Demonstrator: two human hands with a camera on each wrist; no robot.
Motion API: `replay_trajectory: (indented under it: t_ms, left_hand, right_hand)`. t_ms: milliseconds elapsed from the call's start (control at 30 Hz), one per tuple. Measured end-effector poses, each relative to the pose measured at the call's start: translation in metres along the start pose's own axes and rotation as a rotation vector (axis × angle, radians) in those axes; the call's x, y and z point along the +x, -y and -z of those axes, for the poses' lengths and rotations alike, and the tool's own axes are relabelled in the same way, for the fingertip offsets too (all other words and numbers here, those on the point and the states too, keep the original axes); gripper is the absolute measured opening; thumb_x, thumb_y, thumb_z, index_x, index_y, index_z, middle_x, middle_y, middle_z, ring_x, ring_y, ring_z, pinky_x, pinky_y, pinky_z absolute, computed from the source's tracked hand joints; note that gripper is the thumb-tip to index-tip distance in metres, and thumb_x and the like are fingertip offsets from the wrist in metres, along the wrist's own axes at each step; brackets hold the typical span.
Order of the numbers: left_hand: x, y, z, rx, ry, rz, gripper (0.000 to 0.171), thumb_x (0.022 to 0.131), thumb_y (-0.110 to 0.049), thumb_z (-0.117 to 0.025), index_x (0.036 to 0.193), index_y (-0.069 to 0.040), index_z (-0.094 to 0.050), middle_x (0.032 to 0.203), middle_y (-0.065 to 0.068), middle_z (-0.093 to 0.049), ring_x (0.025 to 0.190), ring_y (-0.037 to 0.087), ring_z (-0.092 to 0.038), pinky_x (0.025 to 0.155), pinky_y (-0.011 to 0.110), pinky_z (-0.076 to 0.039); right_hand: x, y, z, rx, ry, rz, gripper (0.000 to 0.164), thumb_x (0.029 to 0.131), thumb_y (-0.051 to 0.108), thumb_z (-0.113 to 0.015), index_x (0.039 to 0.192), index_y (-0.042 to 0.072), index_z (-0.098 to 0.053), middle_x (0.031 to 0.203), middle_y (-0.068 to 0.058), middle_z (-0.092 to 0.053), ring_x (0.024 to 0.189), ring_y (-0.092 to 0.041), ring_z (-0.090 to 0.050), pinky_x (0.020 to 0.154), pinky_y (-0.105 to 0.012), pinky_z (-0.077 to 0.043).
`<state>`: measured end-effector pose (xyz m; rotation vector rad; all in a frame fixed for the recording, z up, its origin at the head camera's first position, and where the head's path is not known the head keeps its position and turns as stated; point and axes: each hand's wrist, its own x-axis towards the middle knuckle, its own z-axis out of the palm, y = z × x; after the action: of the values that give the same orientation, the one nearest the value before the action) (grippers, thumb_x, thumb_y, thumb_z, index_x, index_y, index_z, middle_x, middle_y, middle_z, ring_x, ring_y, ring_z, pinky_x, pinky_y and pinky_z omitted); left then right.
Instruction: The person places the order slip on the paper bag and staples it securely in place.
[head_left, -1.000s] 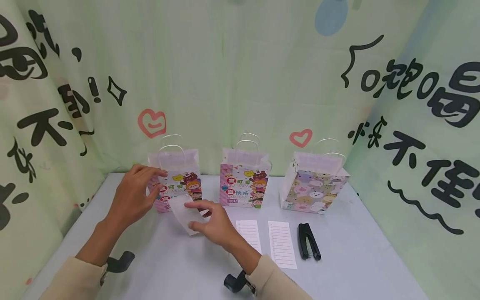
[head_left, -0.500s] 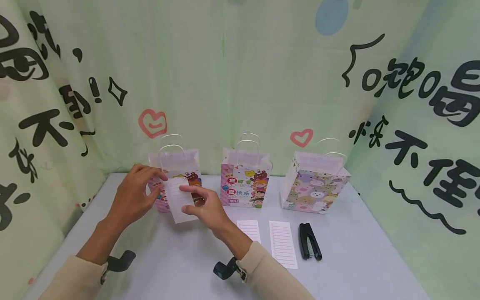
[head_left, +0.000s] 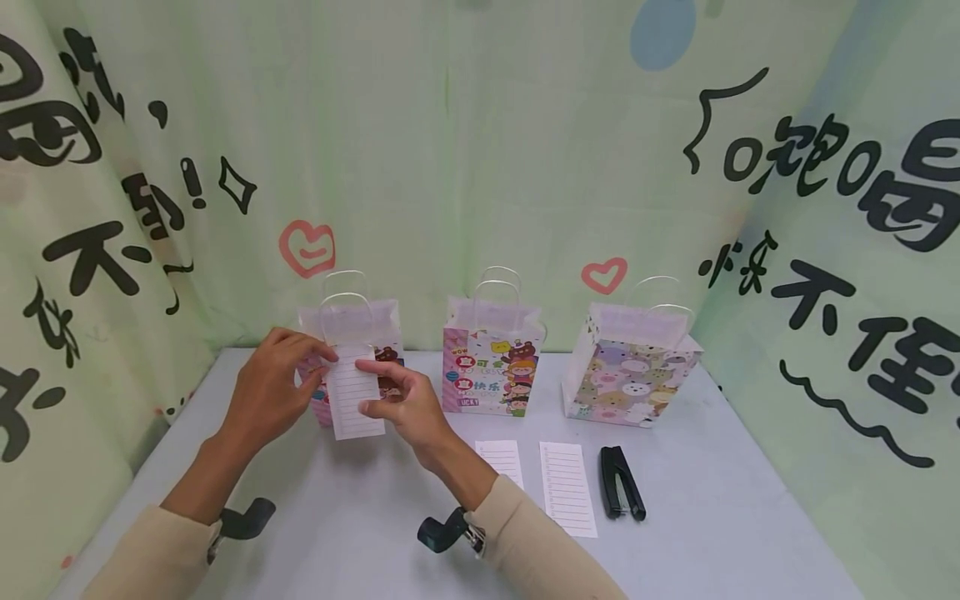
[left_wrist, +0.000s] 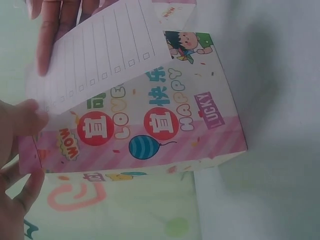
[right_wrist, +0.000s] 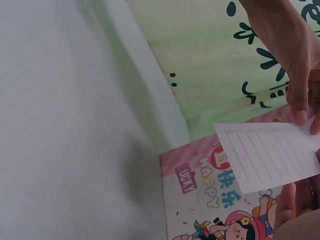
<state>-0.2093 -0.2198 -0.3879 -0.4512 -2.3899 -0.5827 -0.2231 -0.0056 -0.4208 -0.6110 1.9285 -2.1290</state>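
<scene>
A lined paper slip (head_left: 352, 408) stands nearly upright in front of the left gift bag (head_left: 386, 317), covering part of its printed front. My right hand (head_left: 416, 421) pinches the slip at its right edge, between thumb and index finger. At the bag's upper left edge, my left hand (head_left: 273, 387) grips the bag. In the left wrist view, the left thumb (left_wrist: 30, 117) lies at the slip's corner, and other fingers are partly hidden behind the bag. Small checkboxes run along one side of the slip (right_wrist: 265, 150) in the right wrist view.
A matching gift bag (head_left: 491, 375) stands in the middle, and an animal-print bag (head_left: 630, 383) stands at the right. Two more lined slips, a left one (head_left: 501, 458) and a right one (head_left: 567, 487), lie on the white table (head_left: 712, 500) beside a black stapler (head_left: 621, 483).
The right hand has lifted the slip up and left against the bag's front, turning it more upright with its lined side in view. The left hand has kept its place at the bag.
</scene>
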Motion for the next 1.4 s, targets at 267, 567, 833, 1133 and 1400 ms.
replay_trajectory:
  t_ms: [267,567,833,1133,1400]
  left_hand:
    - [0.002,-0.001,-0.004,0.024,-0.022,0.005,0.026,0.079,0.003,-0.089,0.102,-0.005,-0.078,0.101,0.016,-0.078,0.102,0.032,-0.061,0.079,0.055,-0.063]
    - [0.004,0.001,-0.01,0.03,-0.077,-0.022,0.03,0.073,0.004,-0.093,0.097,-0.004,-0.078,0.093,0.015,-0.078,0.096,0.029,-0.06,0.072,0.053,-0.063]
    - [0.005,0.001,-0.014,0.03,-0.097,-0.011,0.027,0.073,0.005,-0.093,0.094,-0.005,-0.078,0.089,0.013,-0.078,0.094,0.027,-0.059,0.067,0.049,-0.06]
    - [0.007,0.001,-0.014,0.028,-0.104,-0.023,0.027,0.074,0.006,-0.092,0.094,-0.004,-0.078,0.089,0.013,-0.077,0.094,0.028,-0.06,0.068,0.05,-0.06]
    - [0.007,0.002,-0.011,0.03,-0.111,-0.019,0.028,0.073,0.006,-0.093,0.093,-0.005,-0.077,0.087,0.013,-0.076,0.093,0.029,-0.06,0.067,0.051,-0.06]
  right_hand:
    - [0.001,-0.003,0.0,0.02,-0.005,-0.011,0.051,0.091,-0.003,-0.076,0.14,0.01,-0.069,0.137,-0.013,-0.063,0.114,-0.03,-0.061,0.095,-0.026,-0.058]
    - [0.0,-0.002,0.003,0.0,-0.02,-0.012,0.052,0.091,-0.003,-0.077,0.141,0.012,-0.069,0.136,-0.014,-0.063,0.118,-0.036,-0.06,0.095,-0.023,-0.056]
    - [-0.016,-0.001,0.022,-0.122,-0.09,0.006,0.054,0.09,-0.004,-0.077,0.14,0.014,-0.069,0.141,-0.014,-0.064,0.133,-0.044,-0.055,0.1,-0.035,-0.049]
    - [-0.051,0.01,0.06,-0.307,-0.144,0.092,0.053,0.089,0.003,-0.08,0.139,0.02,-0.07,0.143,0.001,-0.065,0.129,-0.024,-0.057,0.108,-0.047,-0.046]
    - [-0.083,0.018,0.093,-0.494,-0.21,0.144,0.055,0.09,0.01,-0.083,0.141,0.025,-0.067,0.141,0.007,-0.066,0.129,-0.022,-0.058,0.104,-0.04,-0.047]
